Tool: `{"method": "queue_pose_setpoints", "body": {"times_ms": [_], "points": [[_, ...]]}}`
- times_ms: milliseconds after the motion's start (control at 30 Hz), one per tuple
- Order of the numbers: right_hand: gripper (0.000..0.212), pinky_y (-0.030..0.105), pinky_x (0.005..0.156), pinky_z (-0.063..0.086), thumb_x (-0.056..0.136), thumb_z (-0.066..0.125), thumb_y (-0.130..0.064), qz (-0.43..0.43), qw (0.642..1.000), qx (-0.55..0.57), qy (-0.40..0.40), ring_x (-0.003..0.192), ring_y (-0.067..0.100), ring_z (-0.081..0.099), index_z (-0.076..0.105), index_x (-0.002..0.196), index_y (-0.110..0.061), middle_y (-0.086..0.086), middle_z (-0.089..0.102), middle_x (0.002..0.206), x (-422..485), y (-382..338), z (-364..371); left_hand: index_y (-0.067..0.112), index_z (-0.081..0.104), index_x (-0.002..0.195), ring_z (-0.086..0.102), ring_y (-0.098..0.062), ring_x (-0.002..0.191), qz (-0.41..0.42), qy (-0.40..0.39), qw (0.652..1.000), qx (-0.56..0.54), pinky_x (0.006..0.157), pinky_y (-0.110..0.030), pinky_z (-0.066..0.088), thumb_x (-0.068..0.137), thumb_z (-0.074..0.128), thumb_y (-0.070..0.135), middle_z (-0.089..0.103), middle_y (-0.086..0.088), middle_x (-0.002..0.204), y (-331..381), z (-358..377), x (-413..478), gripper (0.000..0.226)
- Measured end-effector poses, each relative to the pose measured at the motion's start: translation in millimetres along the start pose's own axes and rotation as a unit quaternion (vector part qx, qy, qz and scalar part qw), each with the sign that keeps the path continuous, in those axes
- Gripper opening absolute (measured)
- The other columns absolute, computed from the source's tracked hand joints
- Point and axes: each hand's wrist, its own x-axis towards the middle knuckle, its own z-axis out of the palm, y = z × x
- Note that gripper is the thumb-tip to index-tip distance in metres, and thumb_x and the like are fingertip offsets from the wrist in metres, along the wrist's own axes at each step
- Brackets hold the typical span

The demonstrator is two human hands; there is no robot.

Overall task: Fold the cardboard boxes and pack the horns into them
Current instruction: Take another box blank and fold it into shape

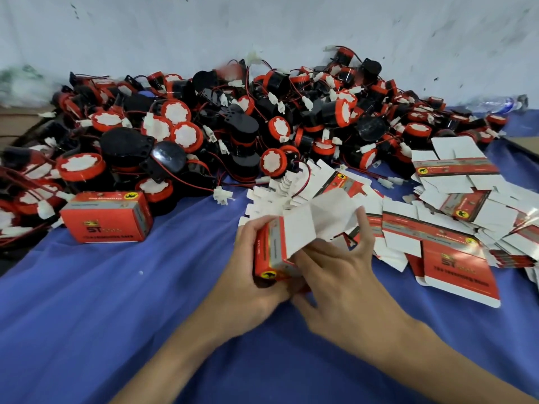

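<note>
A: While the left hand (256, 266) grips the half-folded box (274, 252) round its red body, where does the open end sit?

B: Far and right of that hand. The box's long axis runs near-to-far, white flaps (318, 217) splayed at the far end. The right hand (341, 272) is the closer one to those flaps: fingers spread and loosely bent, tips at the flaps' edge, nothing clamped that I can make out.

A: Anything inside the box?

B: Cannot tell; the flaps and fingers hide the mouth.

A: Horns?

B: The heap of horns (221, 121), black and red with trailing wires, lies across the far side of the desk (116, 301), well apart from both hands, mostly far left.

A: Other boxes?

B: One closed box (108, 217) at the near edge of the heap, left of the hands; contents not visible. Flat blanks (455, 228) are strewn to the right, touching and overlapping.

A: Next move?

B: Likely the right hand tucks the flaps.
</note>
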Motion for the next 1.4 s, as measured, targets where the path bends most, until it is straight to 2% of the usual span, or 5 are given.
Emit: {"method": "queue_pose_setpoints", "body": {"times_ms": [200, 400, 767, 1067, 1400], "points": [[0.023, 0.060, 0.093, -0.038, 0.089, 0.045, -0.021, -0.124, 0.941, -0.124, -0.289, 0.113, 0.012, 0.054, 0.054, 0.109, -0.026, -0.010, 0.066, 0.098, 28.3, -1.8, -13.6, 0.027, 0.059, 0.106, 0.067, -0.007, 0.089, 0.003, -0.017, 0.996, 0.084, 0.073, -0.023, 0.053, 0.048, 0.077, 0.040, 0.070, 0.011, 0.099, 2.6, -22.6, 4.1, 0.062], [0.029, 0.030, 0.091, 0.047, 0.087, 0.055, -0.017, -0.147, 0.941, 0.303, 0.003, 0.095, 0.017, 0.064, 0.069, 0.110, -0.005, 0.002, 0.070, 0.105, 95.0, 39.5, -11.1, 0.032, 0.053, 0.103, 0.064, -0.003, 0.095, -0.012, 0.158, 0.984, 0.086, 0.078, -0.024, 0.052, 0.068, 0.086, 0.026, 0.066, 0.011, 0.102, -5.4, -36.0, 14.7, 0.049], [0.066, 0.047, 0.097, 0.042, 0.085, 0.067, -0.042, 0.190, 0.977, 0.031, -0.088, 0.127, 0.034, 0.038, 0.038, 0.140, -0.021, 0.007, 0.042, 0.140, 170.0, 89.7, 89.3, 0.036, 0.049, 0.106, 0.059, 0.004, 0.100, -0.033, 0.160, 0.982, 0.091, 0.077, -0.015, 0.049, 0.069, 0.085, 0.021, 0.062, 0.015, 0.111, -12.9, -41.1, 17.4, 0.053], [0.027, 0.031, 0.058, 0.051, 0.092, 0.042, -0.045, 0.167, 0.811, 0.552, 0.099, 0.082, 0.014, 0.066, 0.068, 0.087, -0.036, -0.004, 0.067, 0.097, 115.6, 79.8, -26.9, 0.034, 0.053, 0.108, 0.061, 0.008, 0.096, -0.030, 0.131, 0.989, 0.062, 0.073, -0.008, 0.048, 0.054, 0.086, 0.046, 0.067, 0.022, 0.103, -10.9, -37.7, 16.8, 0.063], [0.050, 0.028, 0.076, 0.043, 0.081, 0.073, -0.041, -0.124, 0.977, 0.129, -0.118, 0.095, 0.019, 0.055, 0.052, 0.118, -0.014, 0.000, 0.053, 0.123, 90.6, 25.8, -11.7, 0.032, 0.050, 0.122, 0.061, 0.001, 0.109, -0.010, 0.031, 0.998, 0.056, 0.086, -0.020, 0.050, 0.059, 0.086, 0.041, 0.065, 0.021, 0.117, -12.2, -38.0, 18.4, 0.074]]}}
